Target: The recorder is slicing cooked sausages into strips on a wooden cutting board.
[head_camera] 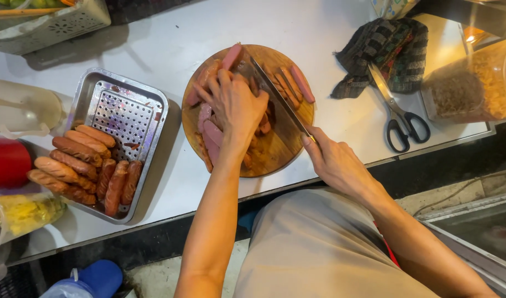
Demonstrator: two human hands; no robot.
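Pink sausages (pixel 211 132) are pressed flat under the spread left hand (pixel 233 105) on a round board (pixel 275 152) in the middle of the white worktop (pixel 164 38), and a knife (pixel 278 96) is gripped tight in the right hand (pixel 336 163). A tray (pixel 98 83) of browned sausages (pixel 79 165) is set by the left edge. Scissors (pixel 399 113) and a dark cloth (pixel 393 49) are laid near the right edge.

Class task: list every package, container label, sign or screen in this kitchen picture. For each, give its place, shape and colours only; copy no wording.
Carton: top edge, right of centre; boxy, pale with blue-green print, mostly cut off.
Clear tub: far right of the counter; see-through, holding yellowish strands, no label visible.
Red container: left edge; rounded, plain red.
Blue-capped bottle: bottom left, below the counter.
No signs or screens.
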